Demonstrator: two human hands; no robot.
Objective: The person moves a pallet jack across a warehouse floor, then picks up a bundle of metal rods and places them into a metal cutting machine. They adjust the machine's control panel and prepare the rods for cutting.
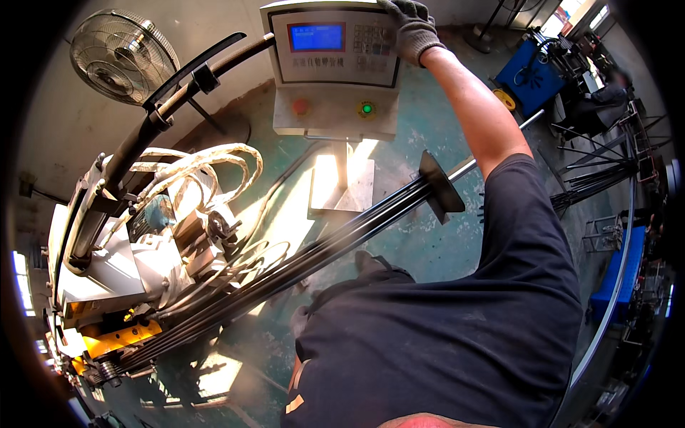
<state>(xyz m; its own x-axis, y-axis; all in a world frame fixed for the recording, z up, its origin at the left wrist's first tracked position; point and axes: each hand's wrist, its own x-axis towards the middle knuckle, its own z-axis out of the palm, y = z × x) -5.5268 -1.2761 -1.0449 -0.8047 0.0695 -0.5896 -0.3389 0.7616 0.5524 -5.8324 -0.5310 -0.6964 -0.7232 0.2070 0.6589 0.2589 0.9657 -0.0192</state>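
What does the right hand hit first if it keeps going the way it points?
The right hand already rests at the top right corner of the grey control panel; going on, it would likely press into the panel's keypad beside the blue screen.

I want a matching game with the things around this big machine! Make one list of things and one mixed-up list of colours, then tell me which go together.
Things:
1. Screen on the control box
2. Round button low on the box, on the right
3. Glove on the right hand
4. Long rods lying in the machine

Colours:
a. black
b. grey
c. blue
d. green

Pairs: 1-c, 2-d, 3-b, 4-a
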